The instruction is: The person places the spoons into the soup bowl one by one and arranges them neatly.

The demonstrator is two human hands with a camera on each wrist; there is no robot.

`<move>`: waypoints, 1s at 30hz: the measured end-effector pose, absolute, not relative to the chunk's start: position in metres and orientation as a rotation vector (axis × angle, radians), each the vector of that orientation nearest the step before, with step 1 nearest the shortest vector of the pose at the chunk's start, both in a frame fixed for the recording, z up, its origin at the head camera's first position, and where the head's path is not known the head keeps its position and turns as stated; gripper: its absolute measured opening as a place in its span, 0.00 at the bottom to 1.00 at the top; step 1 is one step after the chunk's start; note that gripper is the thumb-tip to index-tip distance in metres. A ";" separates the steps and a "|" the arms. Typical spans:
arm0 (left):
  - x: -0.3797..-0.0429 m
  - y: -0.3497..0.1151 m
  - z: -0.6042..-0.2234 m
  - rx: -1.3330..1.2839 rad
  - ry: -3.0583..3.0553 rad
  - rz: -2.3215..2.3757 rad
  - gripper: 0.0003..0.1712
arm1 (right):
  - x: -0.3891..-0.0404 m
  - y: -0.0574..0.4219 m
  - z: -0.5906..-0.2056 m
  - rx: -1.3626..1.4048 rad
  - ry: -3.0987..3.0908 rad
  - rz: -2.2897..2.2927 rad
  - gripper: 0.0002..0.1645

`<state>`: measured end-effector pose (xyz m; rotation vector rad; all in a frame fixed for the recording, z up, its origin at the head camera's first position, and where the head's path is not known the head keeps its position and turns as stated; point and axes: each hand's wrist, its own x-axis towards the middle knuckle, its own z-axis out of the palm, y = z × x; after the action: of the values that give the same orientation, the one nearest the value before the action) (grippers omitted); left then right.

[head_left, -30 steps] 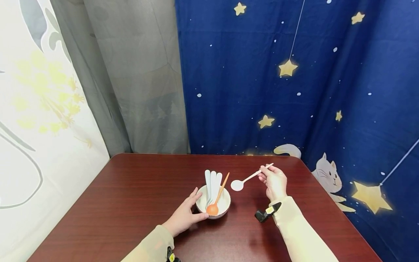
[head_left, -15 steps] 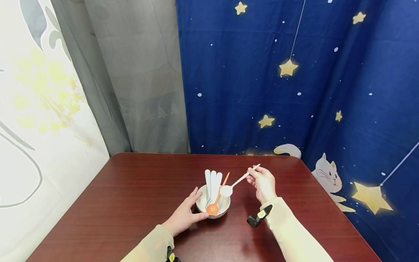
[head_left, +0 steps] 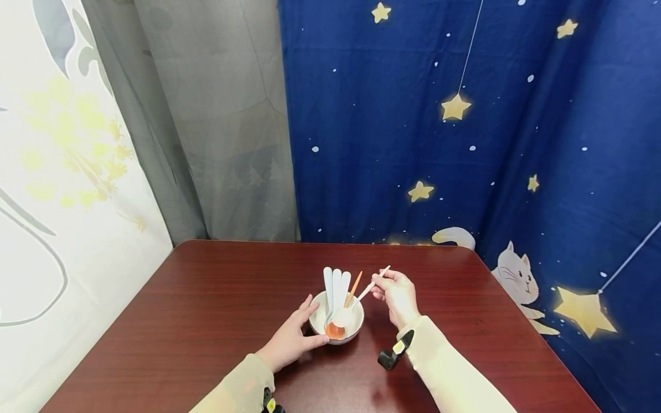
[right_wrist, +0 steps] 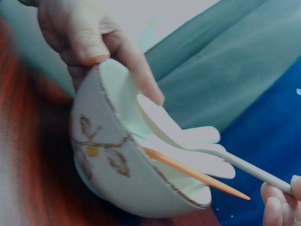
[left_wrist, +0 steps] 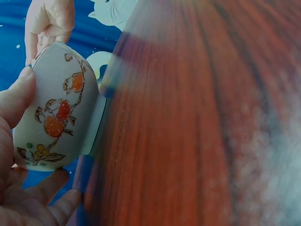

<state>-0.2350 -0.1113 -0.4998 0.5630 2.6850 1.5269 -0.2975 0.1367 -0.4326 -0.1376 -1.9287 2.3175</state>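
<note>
A white bowl [head_left: 357,326] with a brown rim and painted fruit branches stands on the table. My left hand [head_left: 293,337] steadies it from the left, thumb at the near rim and fingers spread along the side. Inside lean three utensils with pale blue handles [head_left: 337,285] and an orange spoon [head_left: 334,331]. My right hand [head_left: 399,297] pinches a pale spoon [head_left: 342,317] near its handle end, between thumb and fingers. That spoon's round head hangs over the bowl's opening, partly covering the orange spoon. In the right wrist view the pale spoon [right_wrist: 162,123] overlaps the pale handles.
The dark red wooden table [head_left: 232,298] reaches back to a grey curtain [head_left: 232,143] and a blue star-patterned curtain [head_left: 382,143]. A white patterned cloth [head_left: 77,241] hangs at the left. A black camera mount [head_left: 395,351] sits on the right wrist.
My right hand has moved left and slightly toward me, carrying the pale spoon from right of the bowl to over its opening. The left hand and bowl have stayed in place.
</note>
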 end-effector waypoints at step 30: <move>-0.234 -0.112 -0.501 0.580 2.683 1.549 0.54 | -0.304 0.119 -0.461 -0.133 -2.180 2.106 0.18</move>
<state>-0.2337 -0.1116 -0.5011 0.5799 2.6833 1.5491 -0.3036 0.1192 -0.4608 -0.1325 -2.1802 2.1064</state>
